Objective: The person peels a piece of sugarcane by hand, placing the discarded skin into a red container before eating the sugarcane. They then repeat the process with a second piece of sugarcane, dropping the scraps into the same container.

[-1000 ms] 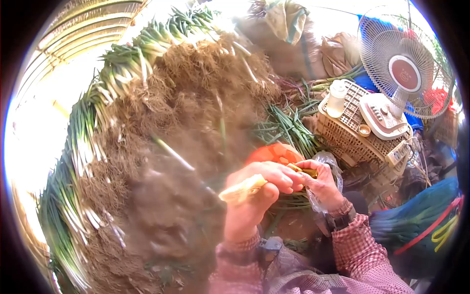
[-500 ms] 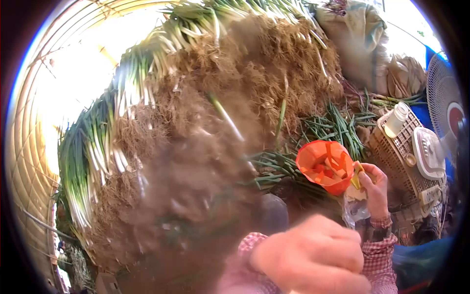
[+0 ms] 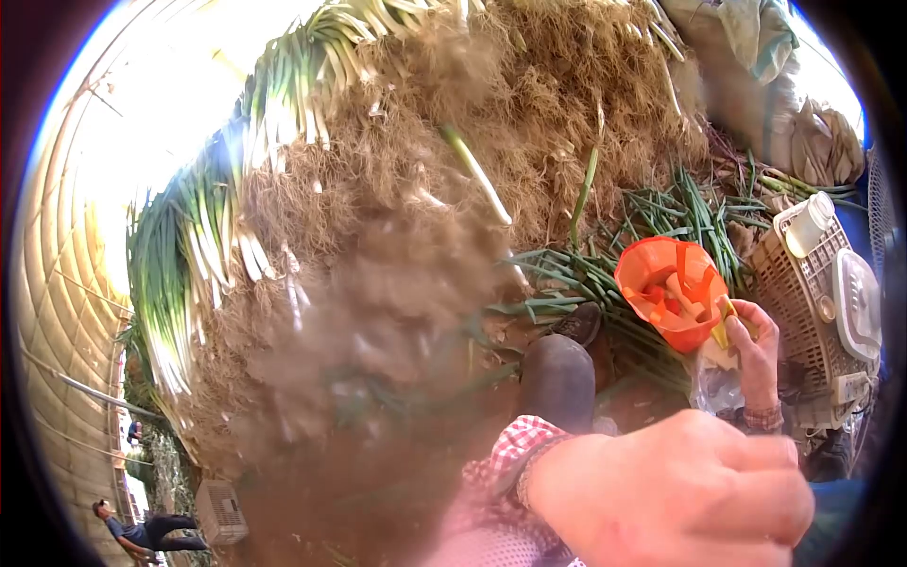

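Note:
My left hand is large and close to the camera at the lower right, its back showing and its fingers curled; anything inside them is hidden. Farther off, my right hand pinches a small yellow piece beside the rim of an orange container. Orange and pale pieces show inside the container. A clear plastic bag hangs just below and left of my right hand's fingers. Both sleeves are red-and-white checked.
Leeks with matted roots line the left and top. Loose green stalks lie by the container. At right stand a beige crate, a white-lidded box and a sack. A person and crate are lower left.
The view has shifted, bringing the far person and more of my leg and shoe into sight. My left hand sits lower and farther right in view. My right hand still pinches the yellow piece.

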A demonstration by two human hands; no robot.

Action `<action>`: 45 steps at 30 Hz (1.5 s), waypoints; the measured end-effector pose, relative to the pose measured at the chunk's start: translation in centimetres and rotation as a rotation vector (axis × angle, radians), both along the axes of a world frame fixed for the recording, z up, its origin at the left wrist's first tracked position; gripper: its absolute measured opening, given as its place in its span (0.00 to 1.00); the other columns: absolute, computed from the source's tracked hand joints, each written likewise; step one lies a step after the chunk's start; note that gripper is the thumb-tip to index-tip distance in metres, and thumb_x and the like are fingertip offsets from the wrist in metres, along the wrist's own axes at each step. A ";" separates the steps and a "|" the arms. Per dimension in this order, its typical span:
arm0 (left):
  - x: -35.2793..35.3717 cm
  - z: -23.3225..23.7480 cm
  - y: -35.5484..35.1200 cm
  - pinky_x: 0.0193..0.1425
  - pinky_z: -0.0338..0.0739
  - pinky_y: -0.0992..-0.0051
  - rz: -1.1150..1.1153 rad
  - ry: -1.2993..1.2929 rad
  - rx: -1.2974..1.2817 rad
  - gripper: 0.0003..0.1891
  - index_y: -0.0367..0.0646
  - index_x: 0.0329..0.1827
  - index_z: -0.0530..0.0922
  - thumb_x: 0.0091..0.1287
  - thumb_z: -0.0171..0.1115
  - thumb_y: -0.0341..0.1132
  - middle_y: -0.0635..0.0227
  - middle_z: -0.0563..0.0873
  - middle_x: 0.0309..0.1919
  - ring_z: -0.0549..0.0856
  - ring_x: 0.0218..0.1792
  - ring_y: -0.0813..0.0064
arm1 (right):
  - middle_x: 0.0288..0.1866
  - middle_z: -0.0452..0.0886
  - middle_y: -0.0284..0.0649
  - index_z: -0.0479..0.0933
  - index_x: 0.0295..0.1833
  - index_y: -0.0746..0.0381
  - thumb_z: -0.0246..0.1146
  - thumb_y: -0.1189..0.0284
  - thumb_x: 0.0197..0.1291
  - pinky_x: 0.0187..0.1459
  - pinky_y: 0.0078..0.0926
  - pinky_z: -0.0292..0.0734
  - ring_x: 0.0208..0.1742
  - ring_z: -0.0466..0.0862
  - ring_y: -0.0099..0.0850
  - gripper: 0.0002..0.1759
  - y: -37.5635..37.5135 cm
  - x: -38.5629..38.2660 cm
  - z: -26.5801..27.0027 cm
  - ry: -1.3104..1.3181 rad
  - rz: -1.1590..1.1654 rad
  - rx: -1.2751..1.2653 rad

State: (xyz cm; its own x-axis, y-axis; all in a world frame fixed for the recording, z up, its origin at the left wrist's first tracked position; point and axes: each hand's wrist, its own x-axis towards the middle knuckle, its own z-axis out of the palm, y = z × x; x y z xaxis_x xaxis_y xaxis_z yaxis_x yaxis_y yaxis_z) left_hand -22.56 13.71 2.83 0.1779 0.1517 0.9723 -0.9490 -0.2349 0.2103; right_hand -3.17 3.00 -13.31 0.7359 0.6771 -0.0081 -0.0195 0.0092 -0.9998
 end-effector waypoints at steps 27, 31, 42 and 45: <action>2.0 0.3 1.7 0.21 0.67 0.82 0.290 -0.260 0.202 0.04 0.46 0.39 0.85 0.63 0.68 0.28 0.63 0.88 0.36 0.80 0.21 0.78 | 0.40 0.85 0.30 0.82 0.54 0.67 0.66 0.72 0.66 0.33 0.10 0.71 0.32 0.77 0.12 0.14 -1.4 0.0 0.9 0.056 -0.048 0.026; 0.3 1.0 1.2 0.19 0.59 0.81 0.415 -0.166 0.287 0.06 0.45 0.41 0.83 0.62 0.65 0.28 0.68 0.84 0.28 0.72 0.16 0.82 | 0.43 0.86 0.33 0.82 0.53 0.70 0.67 0.73 0.67 0.38 0.14 0.76 0.36 0.81 0.16 0.14 -1.3 0.0 1.0 0.037 -0.018 0.014; -3.8 2.4 0.2 0.19 0.52 0.80 0.805 0.159 0.306 0.12 0.41 0.32 0.83 0.43 0.67 0.34 0.72 0.79 0.22 0.70 0.14 0.84 | 0.41 0.85 0.33 0.82 0.53 0.70 0.68 0.72 0.67 0.39 0.14 0.78 0.39 0.84 0.17 0.14 -0.4 -0.7 -0.4 0.044 -0.004 0.011; -3.3 1.8 0.3 0.20 0.54 0.80 0.798 0.117 0.267 0.11 0.43 0.33 0.83 0.46 0.66 0.36 0.72 0.79 0.23 0.71 0.15 0.83 | 0.45 0.87 0.34 0.81 0.55 0.70 0.66 0.74 0.68 0.41 0.14 0.77 0.40 0.83 0.16 0.14 -0.3 -0.6 -0.5 0.040 0.027 -0.034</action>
